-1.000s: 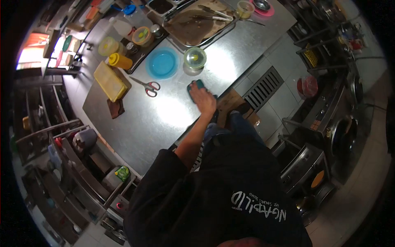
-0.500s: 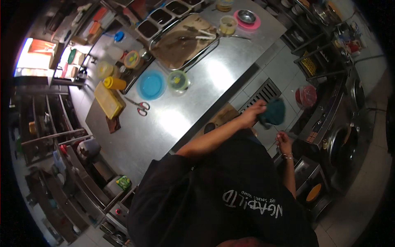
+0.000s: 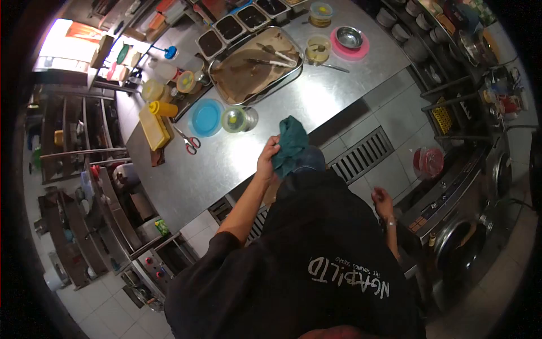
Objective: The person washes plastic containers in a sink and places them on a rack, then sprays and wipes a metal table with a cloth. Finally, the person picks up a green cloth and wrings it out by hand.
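Note:
My left hand (image 3: 267,158) grips a dark green cloth (image 3: 291,141), which hangs bunched at the near edge of the steel table (image 3: 220,166). On the tabletop beyond are a lidded clear container (image 3: 234,119), a blue plate (image 3: 206,117) and scissors (image 3: 191,142) with red-and-grey handles. Off to the right, my right hand (image 3: 383,201) is held low over the floor beside the stove, a bracelet at its wrist. Its fingers are loosely bent and apart, with nothing visible in them.
A paper-lined tray (image 3: 248,73) with tongs lies at the back, before several dark-filled containers (image 3: 230,26). A metal bowl (image 3: 349,38) stands on a pink plate. The floor has a drain grate (image 3: 364,153); a red container (image 3: 428,163) and a wok (image 3: 460,243) are at right.
My left hand has swung left with the cloth, from over the floor to the table's edge. My right hand stays low at the right. The view has shifted slightly.

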Demonstrator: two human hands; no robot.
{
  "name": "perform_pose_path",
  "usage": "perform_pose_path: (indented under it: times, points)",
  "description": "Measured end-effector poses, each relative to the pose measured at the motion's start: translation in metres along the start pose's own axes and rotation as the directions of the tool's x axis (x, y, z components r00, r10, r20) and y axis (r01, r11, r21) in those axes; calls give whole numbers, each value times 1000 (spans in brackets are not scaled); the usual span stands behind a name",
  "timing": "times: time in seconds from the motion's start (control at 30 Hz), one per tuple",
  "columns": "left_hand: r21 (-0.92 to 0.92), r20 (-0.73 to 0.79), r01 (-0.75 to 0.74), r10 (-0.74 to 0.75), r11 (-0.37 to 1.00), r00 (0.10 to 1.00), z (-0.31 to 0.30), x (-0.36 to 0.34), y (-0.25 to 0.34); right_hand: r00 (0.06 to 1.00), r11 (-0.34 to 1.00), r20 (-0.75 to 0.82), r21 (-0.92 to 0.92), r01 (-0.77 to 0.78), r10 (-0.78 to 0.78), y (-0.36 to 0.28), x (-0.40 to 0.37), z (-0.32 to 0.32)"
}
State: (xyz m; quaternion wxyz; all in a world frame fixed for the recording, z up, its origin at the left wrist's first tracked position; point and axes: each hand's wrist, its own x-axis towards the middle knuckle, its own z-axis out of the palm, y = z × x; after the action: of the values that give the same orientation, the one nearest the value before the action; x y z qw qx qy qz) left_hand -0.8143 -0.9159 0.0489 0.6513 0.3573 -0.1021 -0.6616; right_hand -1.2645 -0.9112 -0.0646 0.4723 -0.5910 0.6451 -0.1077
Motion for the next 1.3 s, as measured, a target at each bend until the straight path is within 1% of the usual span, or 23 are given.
perform_pose_path:
  times: [0.03, 0.1, 0.17, 0.2, 0.23, 0.27, 0.3, 0.33, 0.4, 0.47, 0.5, 0.6, 0.63, 0.7, 0.8, 0.83, 0.93, 1.03, 1.13, 1.17, 1.23, 1.27, 1.3]
  points:
    - [-6, 6, -5, 5, 1000, 1000, 15, 8, -7, 994, 994, -14, 17, 105, -105, -24, 23, -5]
    - [51, 83, 85, -89, 995, 993, 48, 26, -23, 986, 948, 164, 319, -14, -40, -129, 48, -24]
    - [254, 227, -54, -5, 966, 974, 69, 50, -48, 938, 803, 333, 583, -121, -100, -201, 69, -36]
    - [495, 238, -32, -100, 868, 966, 71, 59, -54, 936, 811, 336, 575, -113, -108, -218, 83, -36]
    - [523, 479, -198, -94, 829, 873, 83, 72, -58, 912, 738, 376, 660, -139, -165, -230, 93, -37]
    - [650, 561, -376, -83, 660, 823, 89, 77, -57, 892, 650, 396, 741, -169, -220, -238, 101, -38]
    - [704, 651, -548, -103, 451, 752, 103, 85, -51, 905, 647, 370, 746, -156, -208, -238, 114, -37]
    - [674, 688, -566, -125, 476, 714, 109, 94, -53, 915, 777, 329, 629, -29, -232, -231, 127, -41]
    - [491, 457, -111, -147, 864, 877, 113, 109, -56, 932, 876, 255, 468, 116, -259, -233, 132, -61]
    - [522, 338, -34, -170, 852, 926, 112, 128, -60, 952, 880, 188, 457, 132, -241, -245, 127, -71]
    - [559, 319, 44, -264, 828, 910, 109, 140, -59, 927, 856, 158, 461, 237, -341, -245, 131, -72]
    - [580, 323, 97, -338, 809, 884, 130, 157, -52, 886, 855, 115, 341, 390, -450, -257, 144, -75]
    - [565, 331, 60, -292, 823, 897, 136, 166, -54, 875, 871, 109, 208, 444, -472, -263, 151, -81]
    - [557, 312, 3, -213, 830, 926, 144, 180, -55, 863, 858, 97, 206, 470, -496, -279, 166, -97]
    - [713, 228, -224, 83, 664, 970, 146, 203, -55, 838, 841, 76, -1, 542, -540, -288, 203, -128]
    - [829, 253, -266, 95, 492, 963, 144, 211, -51, 820, 821, 47, 4, 571, -570, -281, 219, -137]
    - [815, 91, -140, 115, 562, 989, 171, 214, -40, 797, 810, 293, -111, 576, -527, -294, 256, -177]
    - [745, 80, -199, 211, 637, 974, 208, 209, -51, 610, 680, 491, -49, 732, -622, -281, 297, -199]
    - [956, 94, -195, 399, 219, 912, 251, 199, -65, 405, 556, 645, 38, 830, -648, -291, 329, -225]
    - [959, 46, -164, 441, 232, 896, 260, 196, -71, 323, 506, 695, 68, 860, -643, -296, 338, -233]
    - [999, -35, 51, 514, -16, 857, 270, 178, -89, 167, 437, 782, 146, 888, -600, -299, 353, -237]
    - [998, -39, 58, 551, -18, 834, 262, 170, -108, 107, 368, 802, 147, 918, -588, -301, 365, -237]
    - [978, -188, 207, 419, -2, 889, 266, 159, -115, 47, 297, 818, 154, 942, -573, -302, 372, -234]
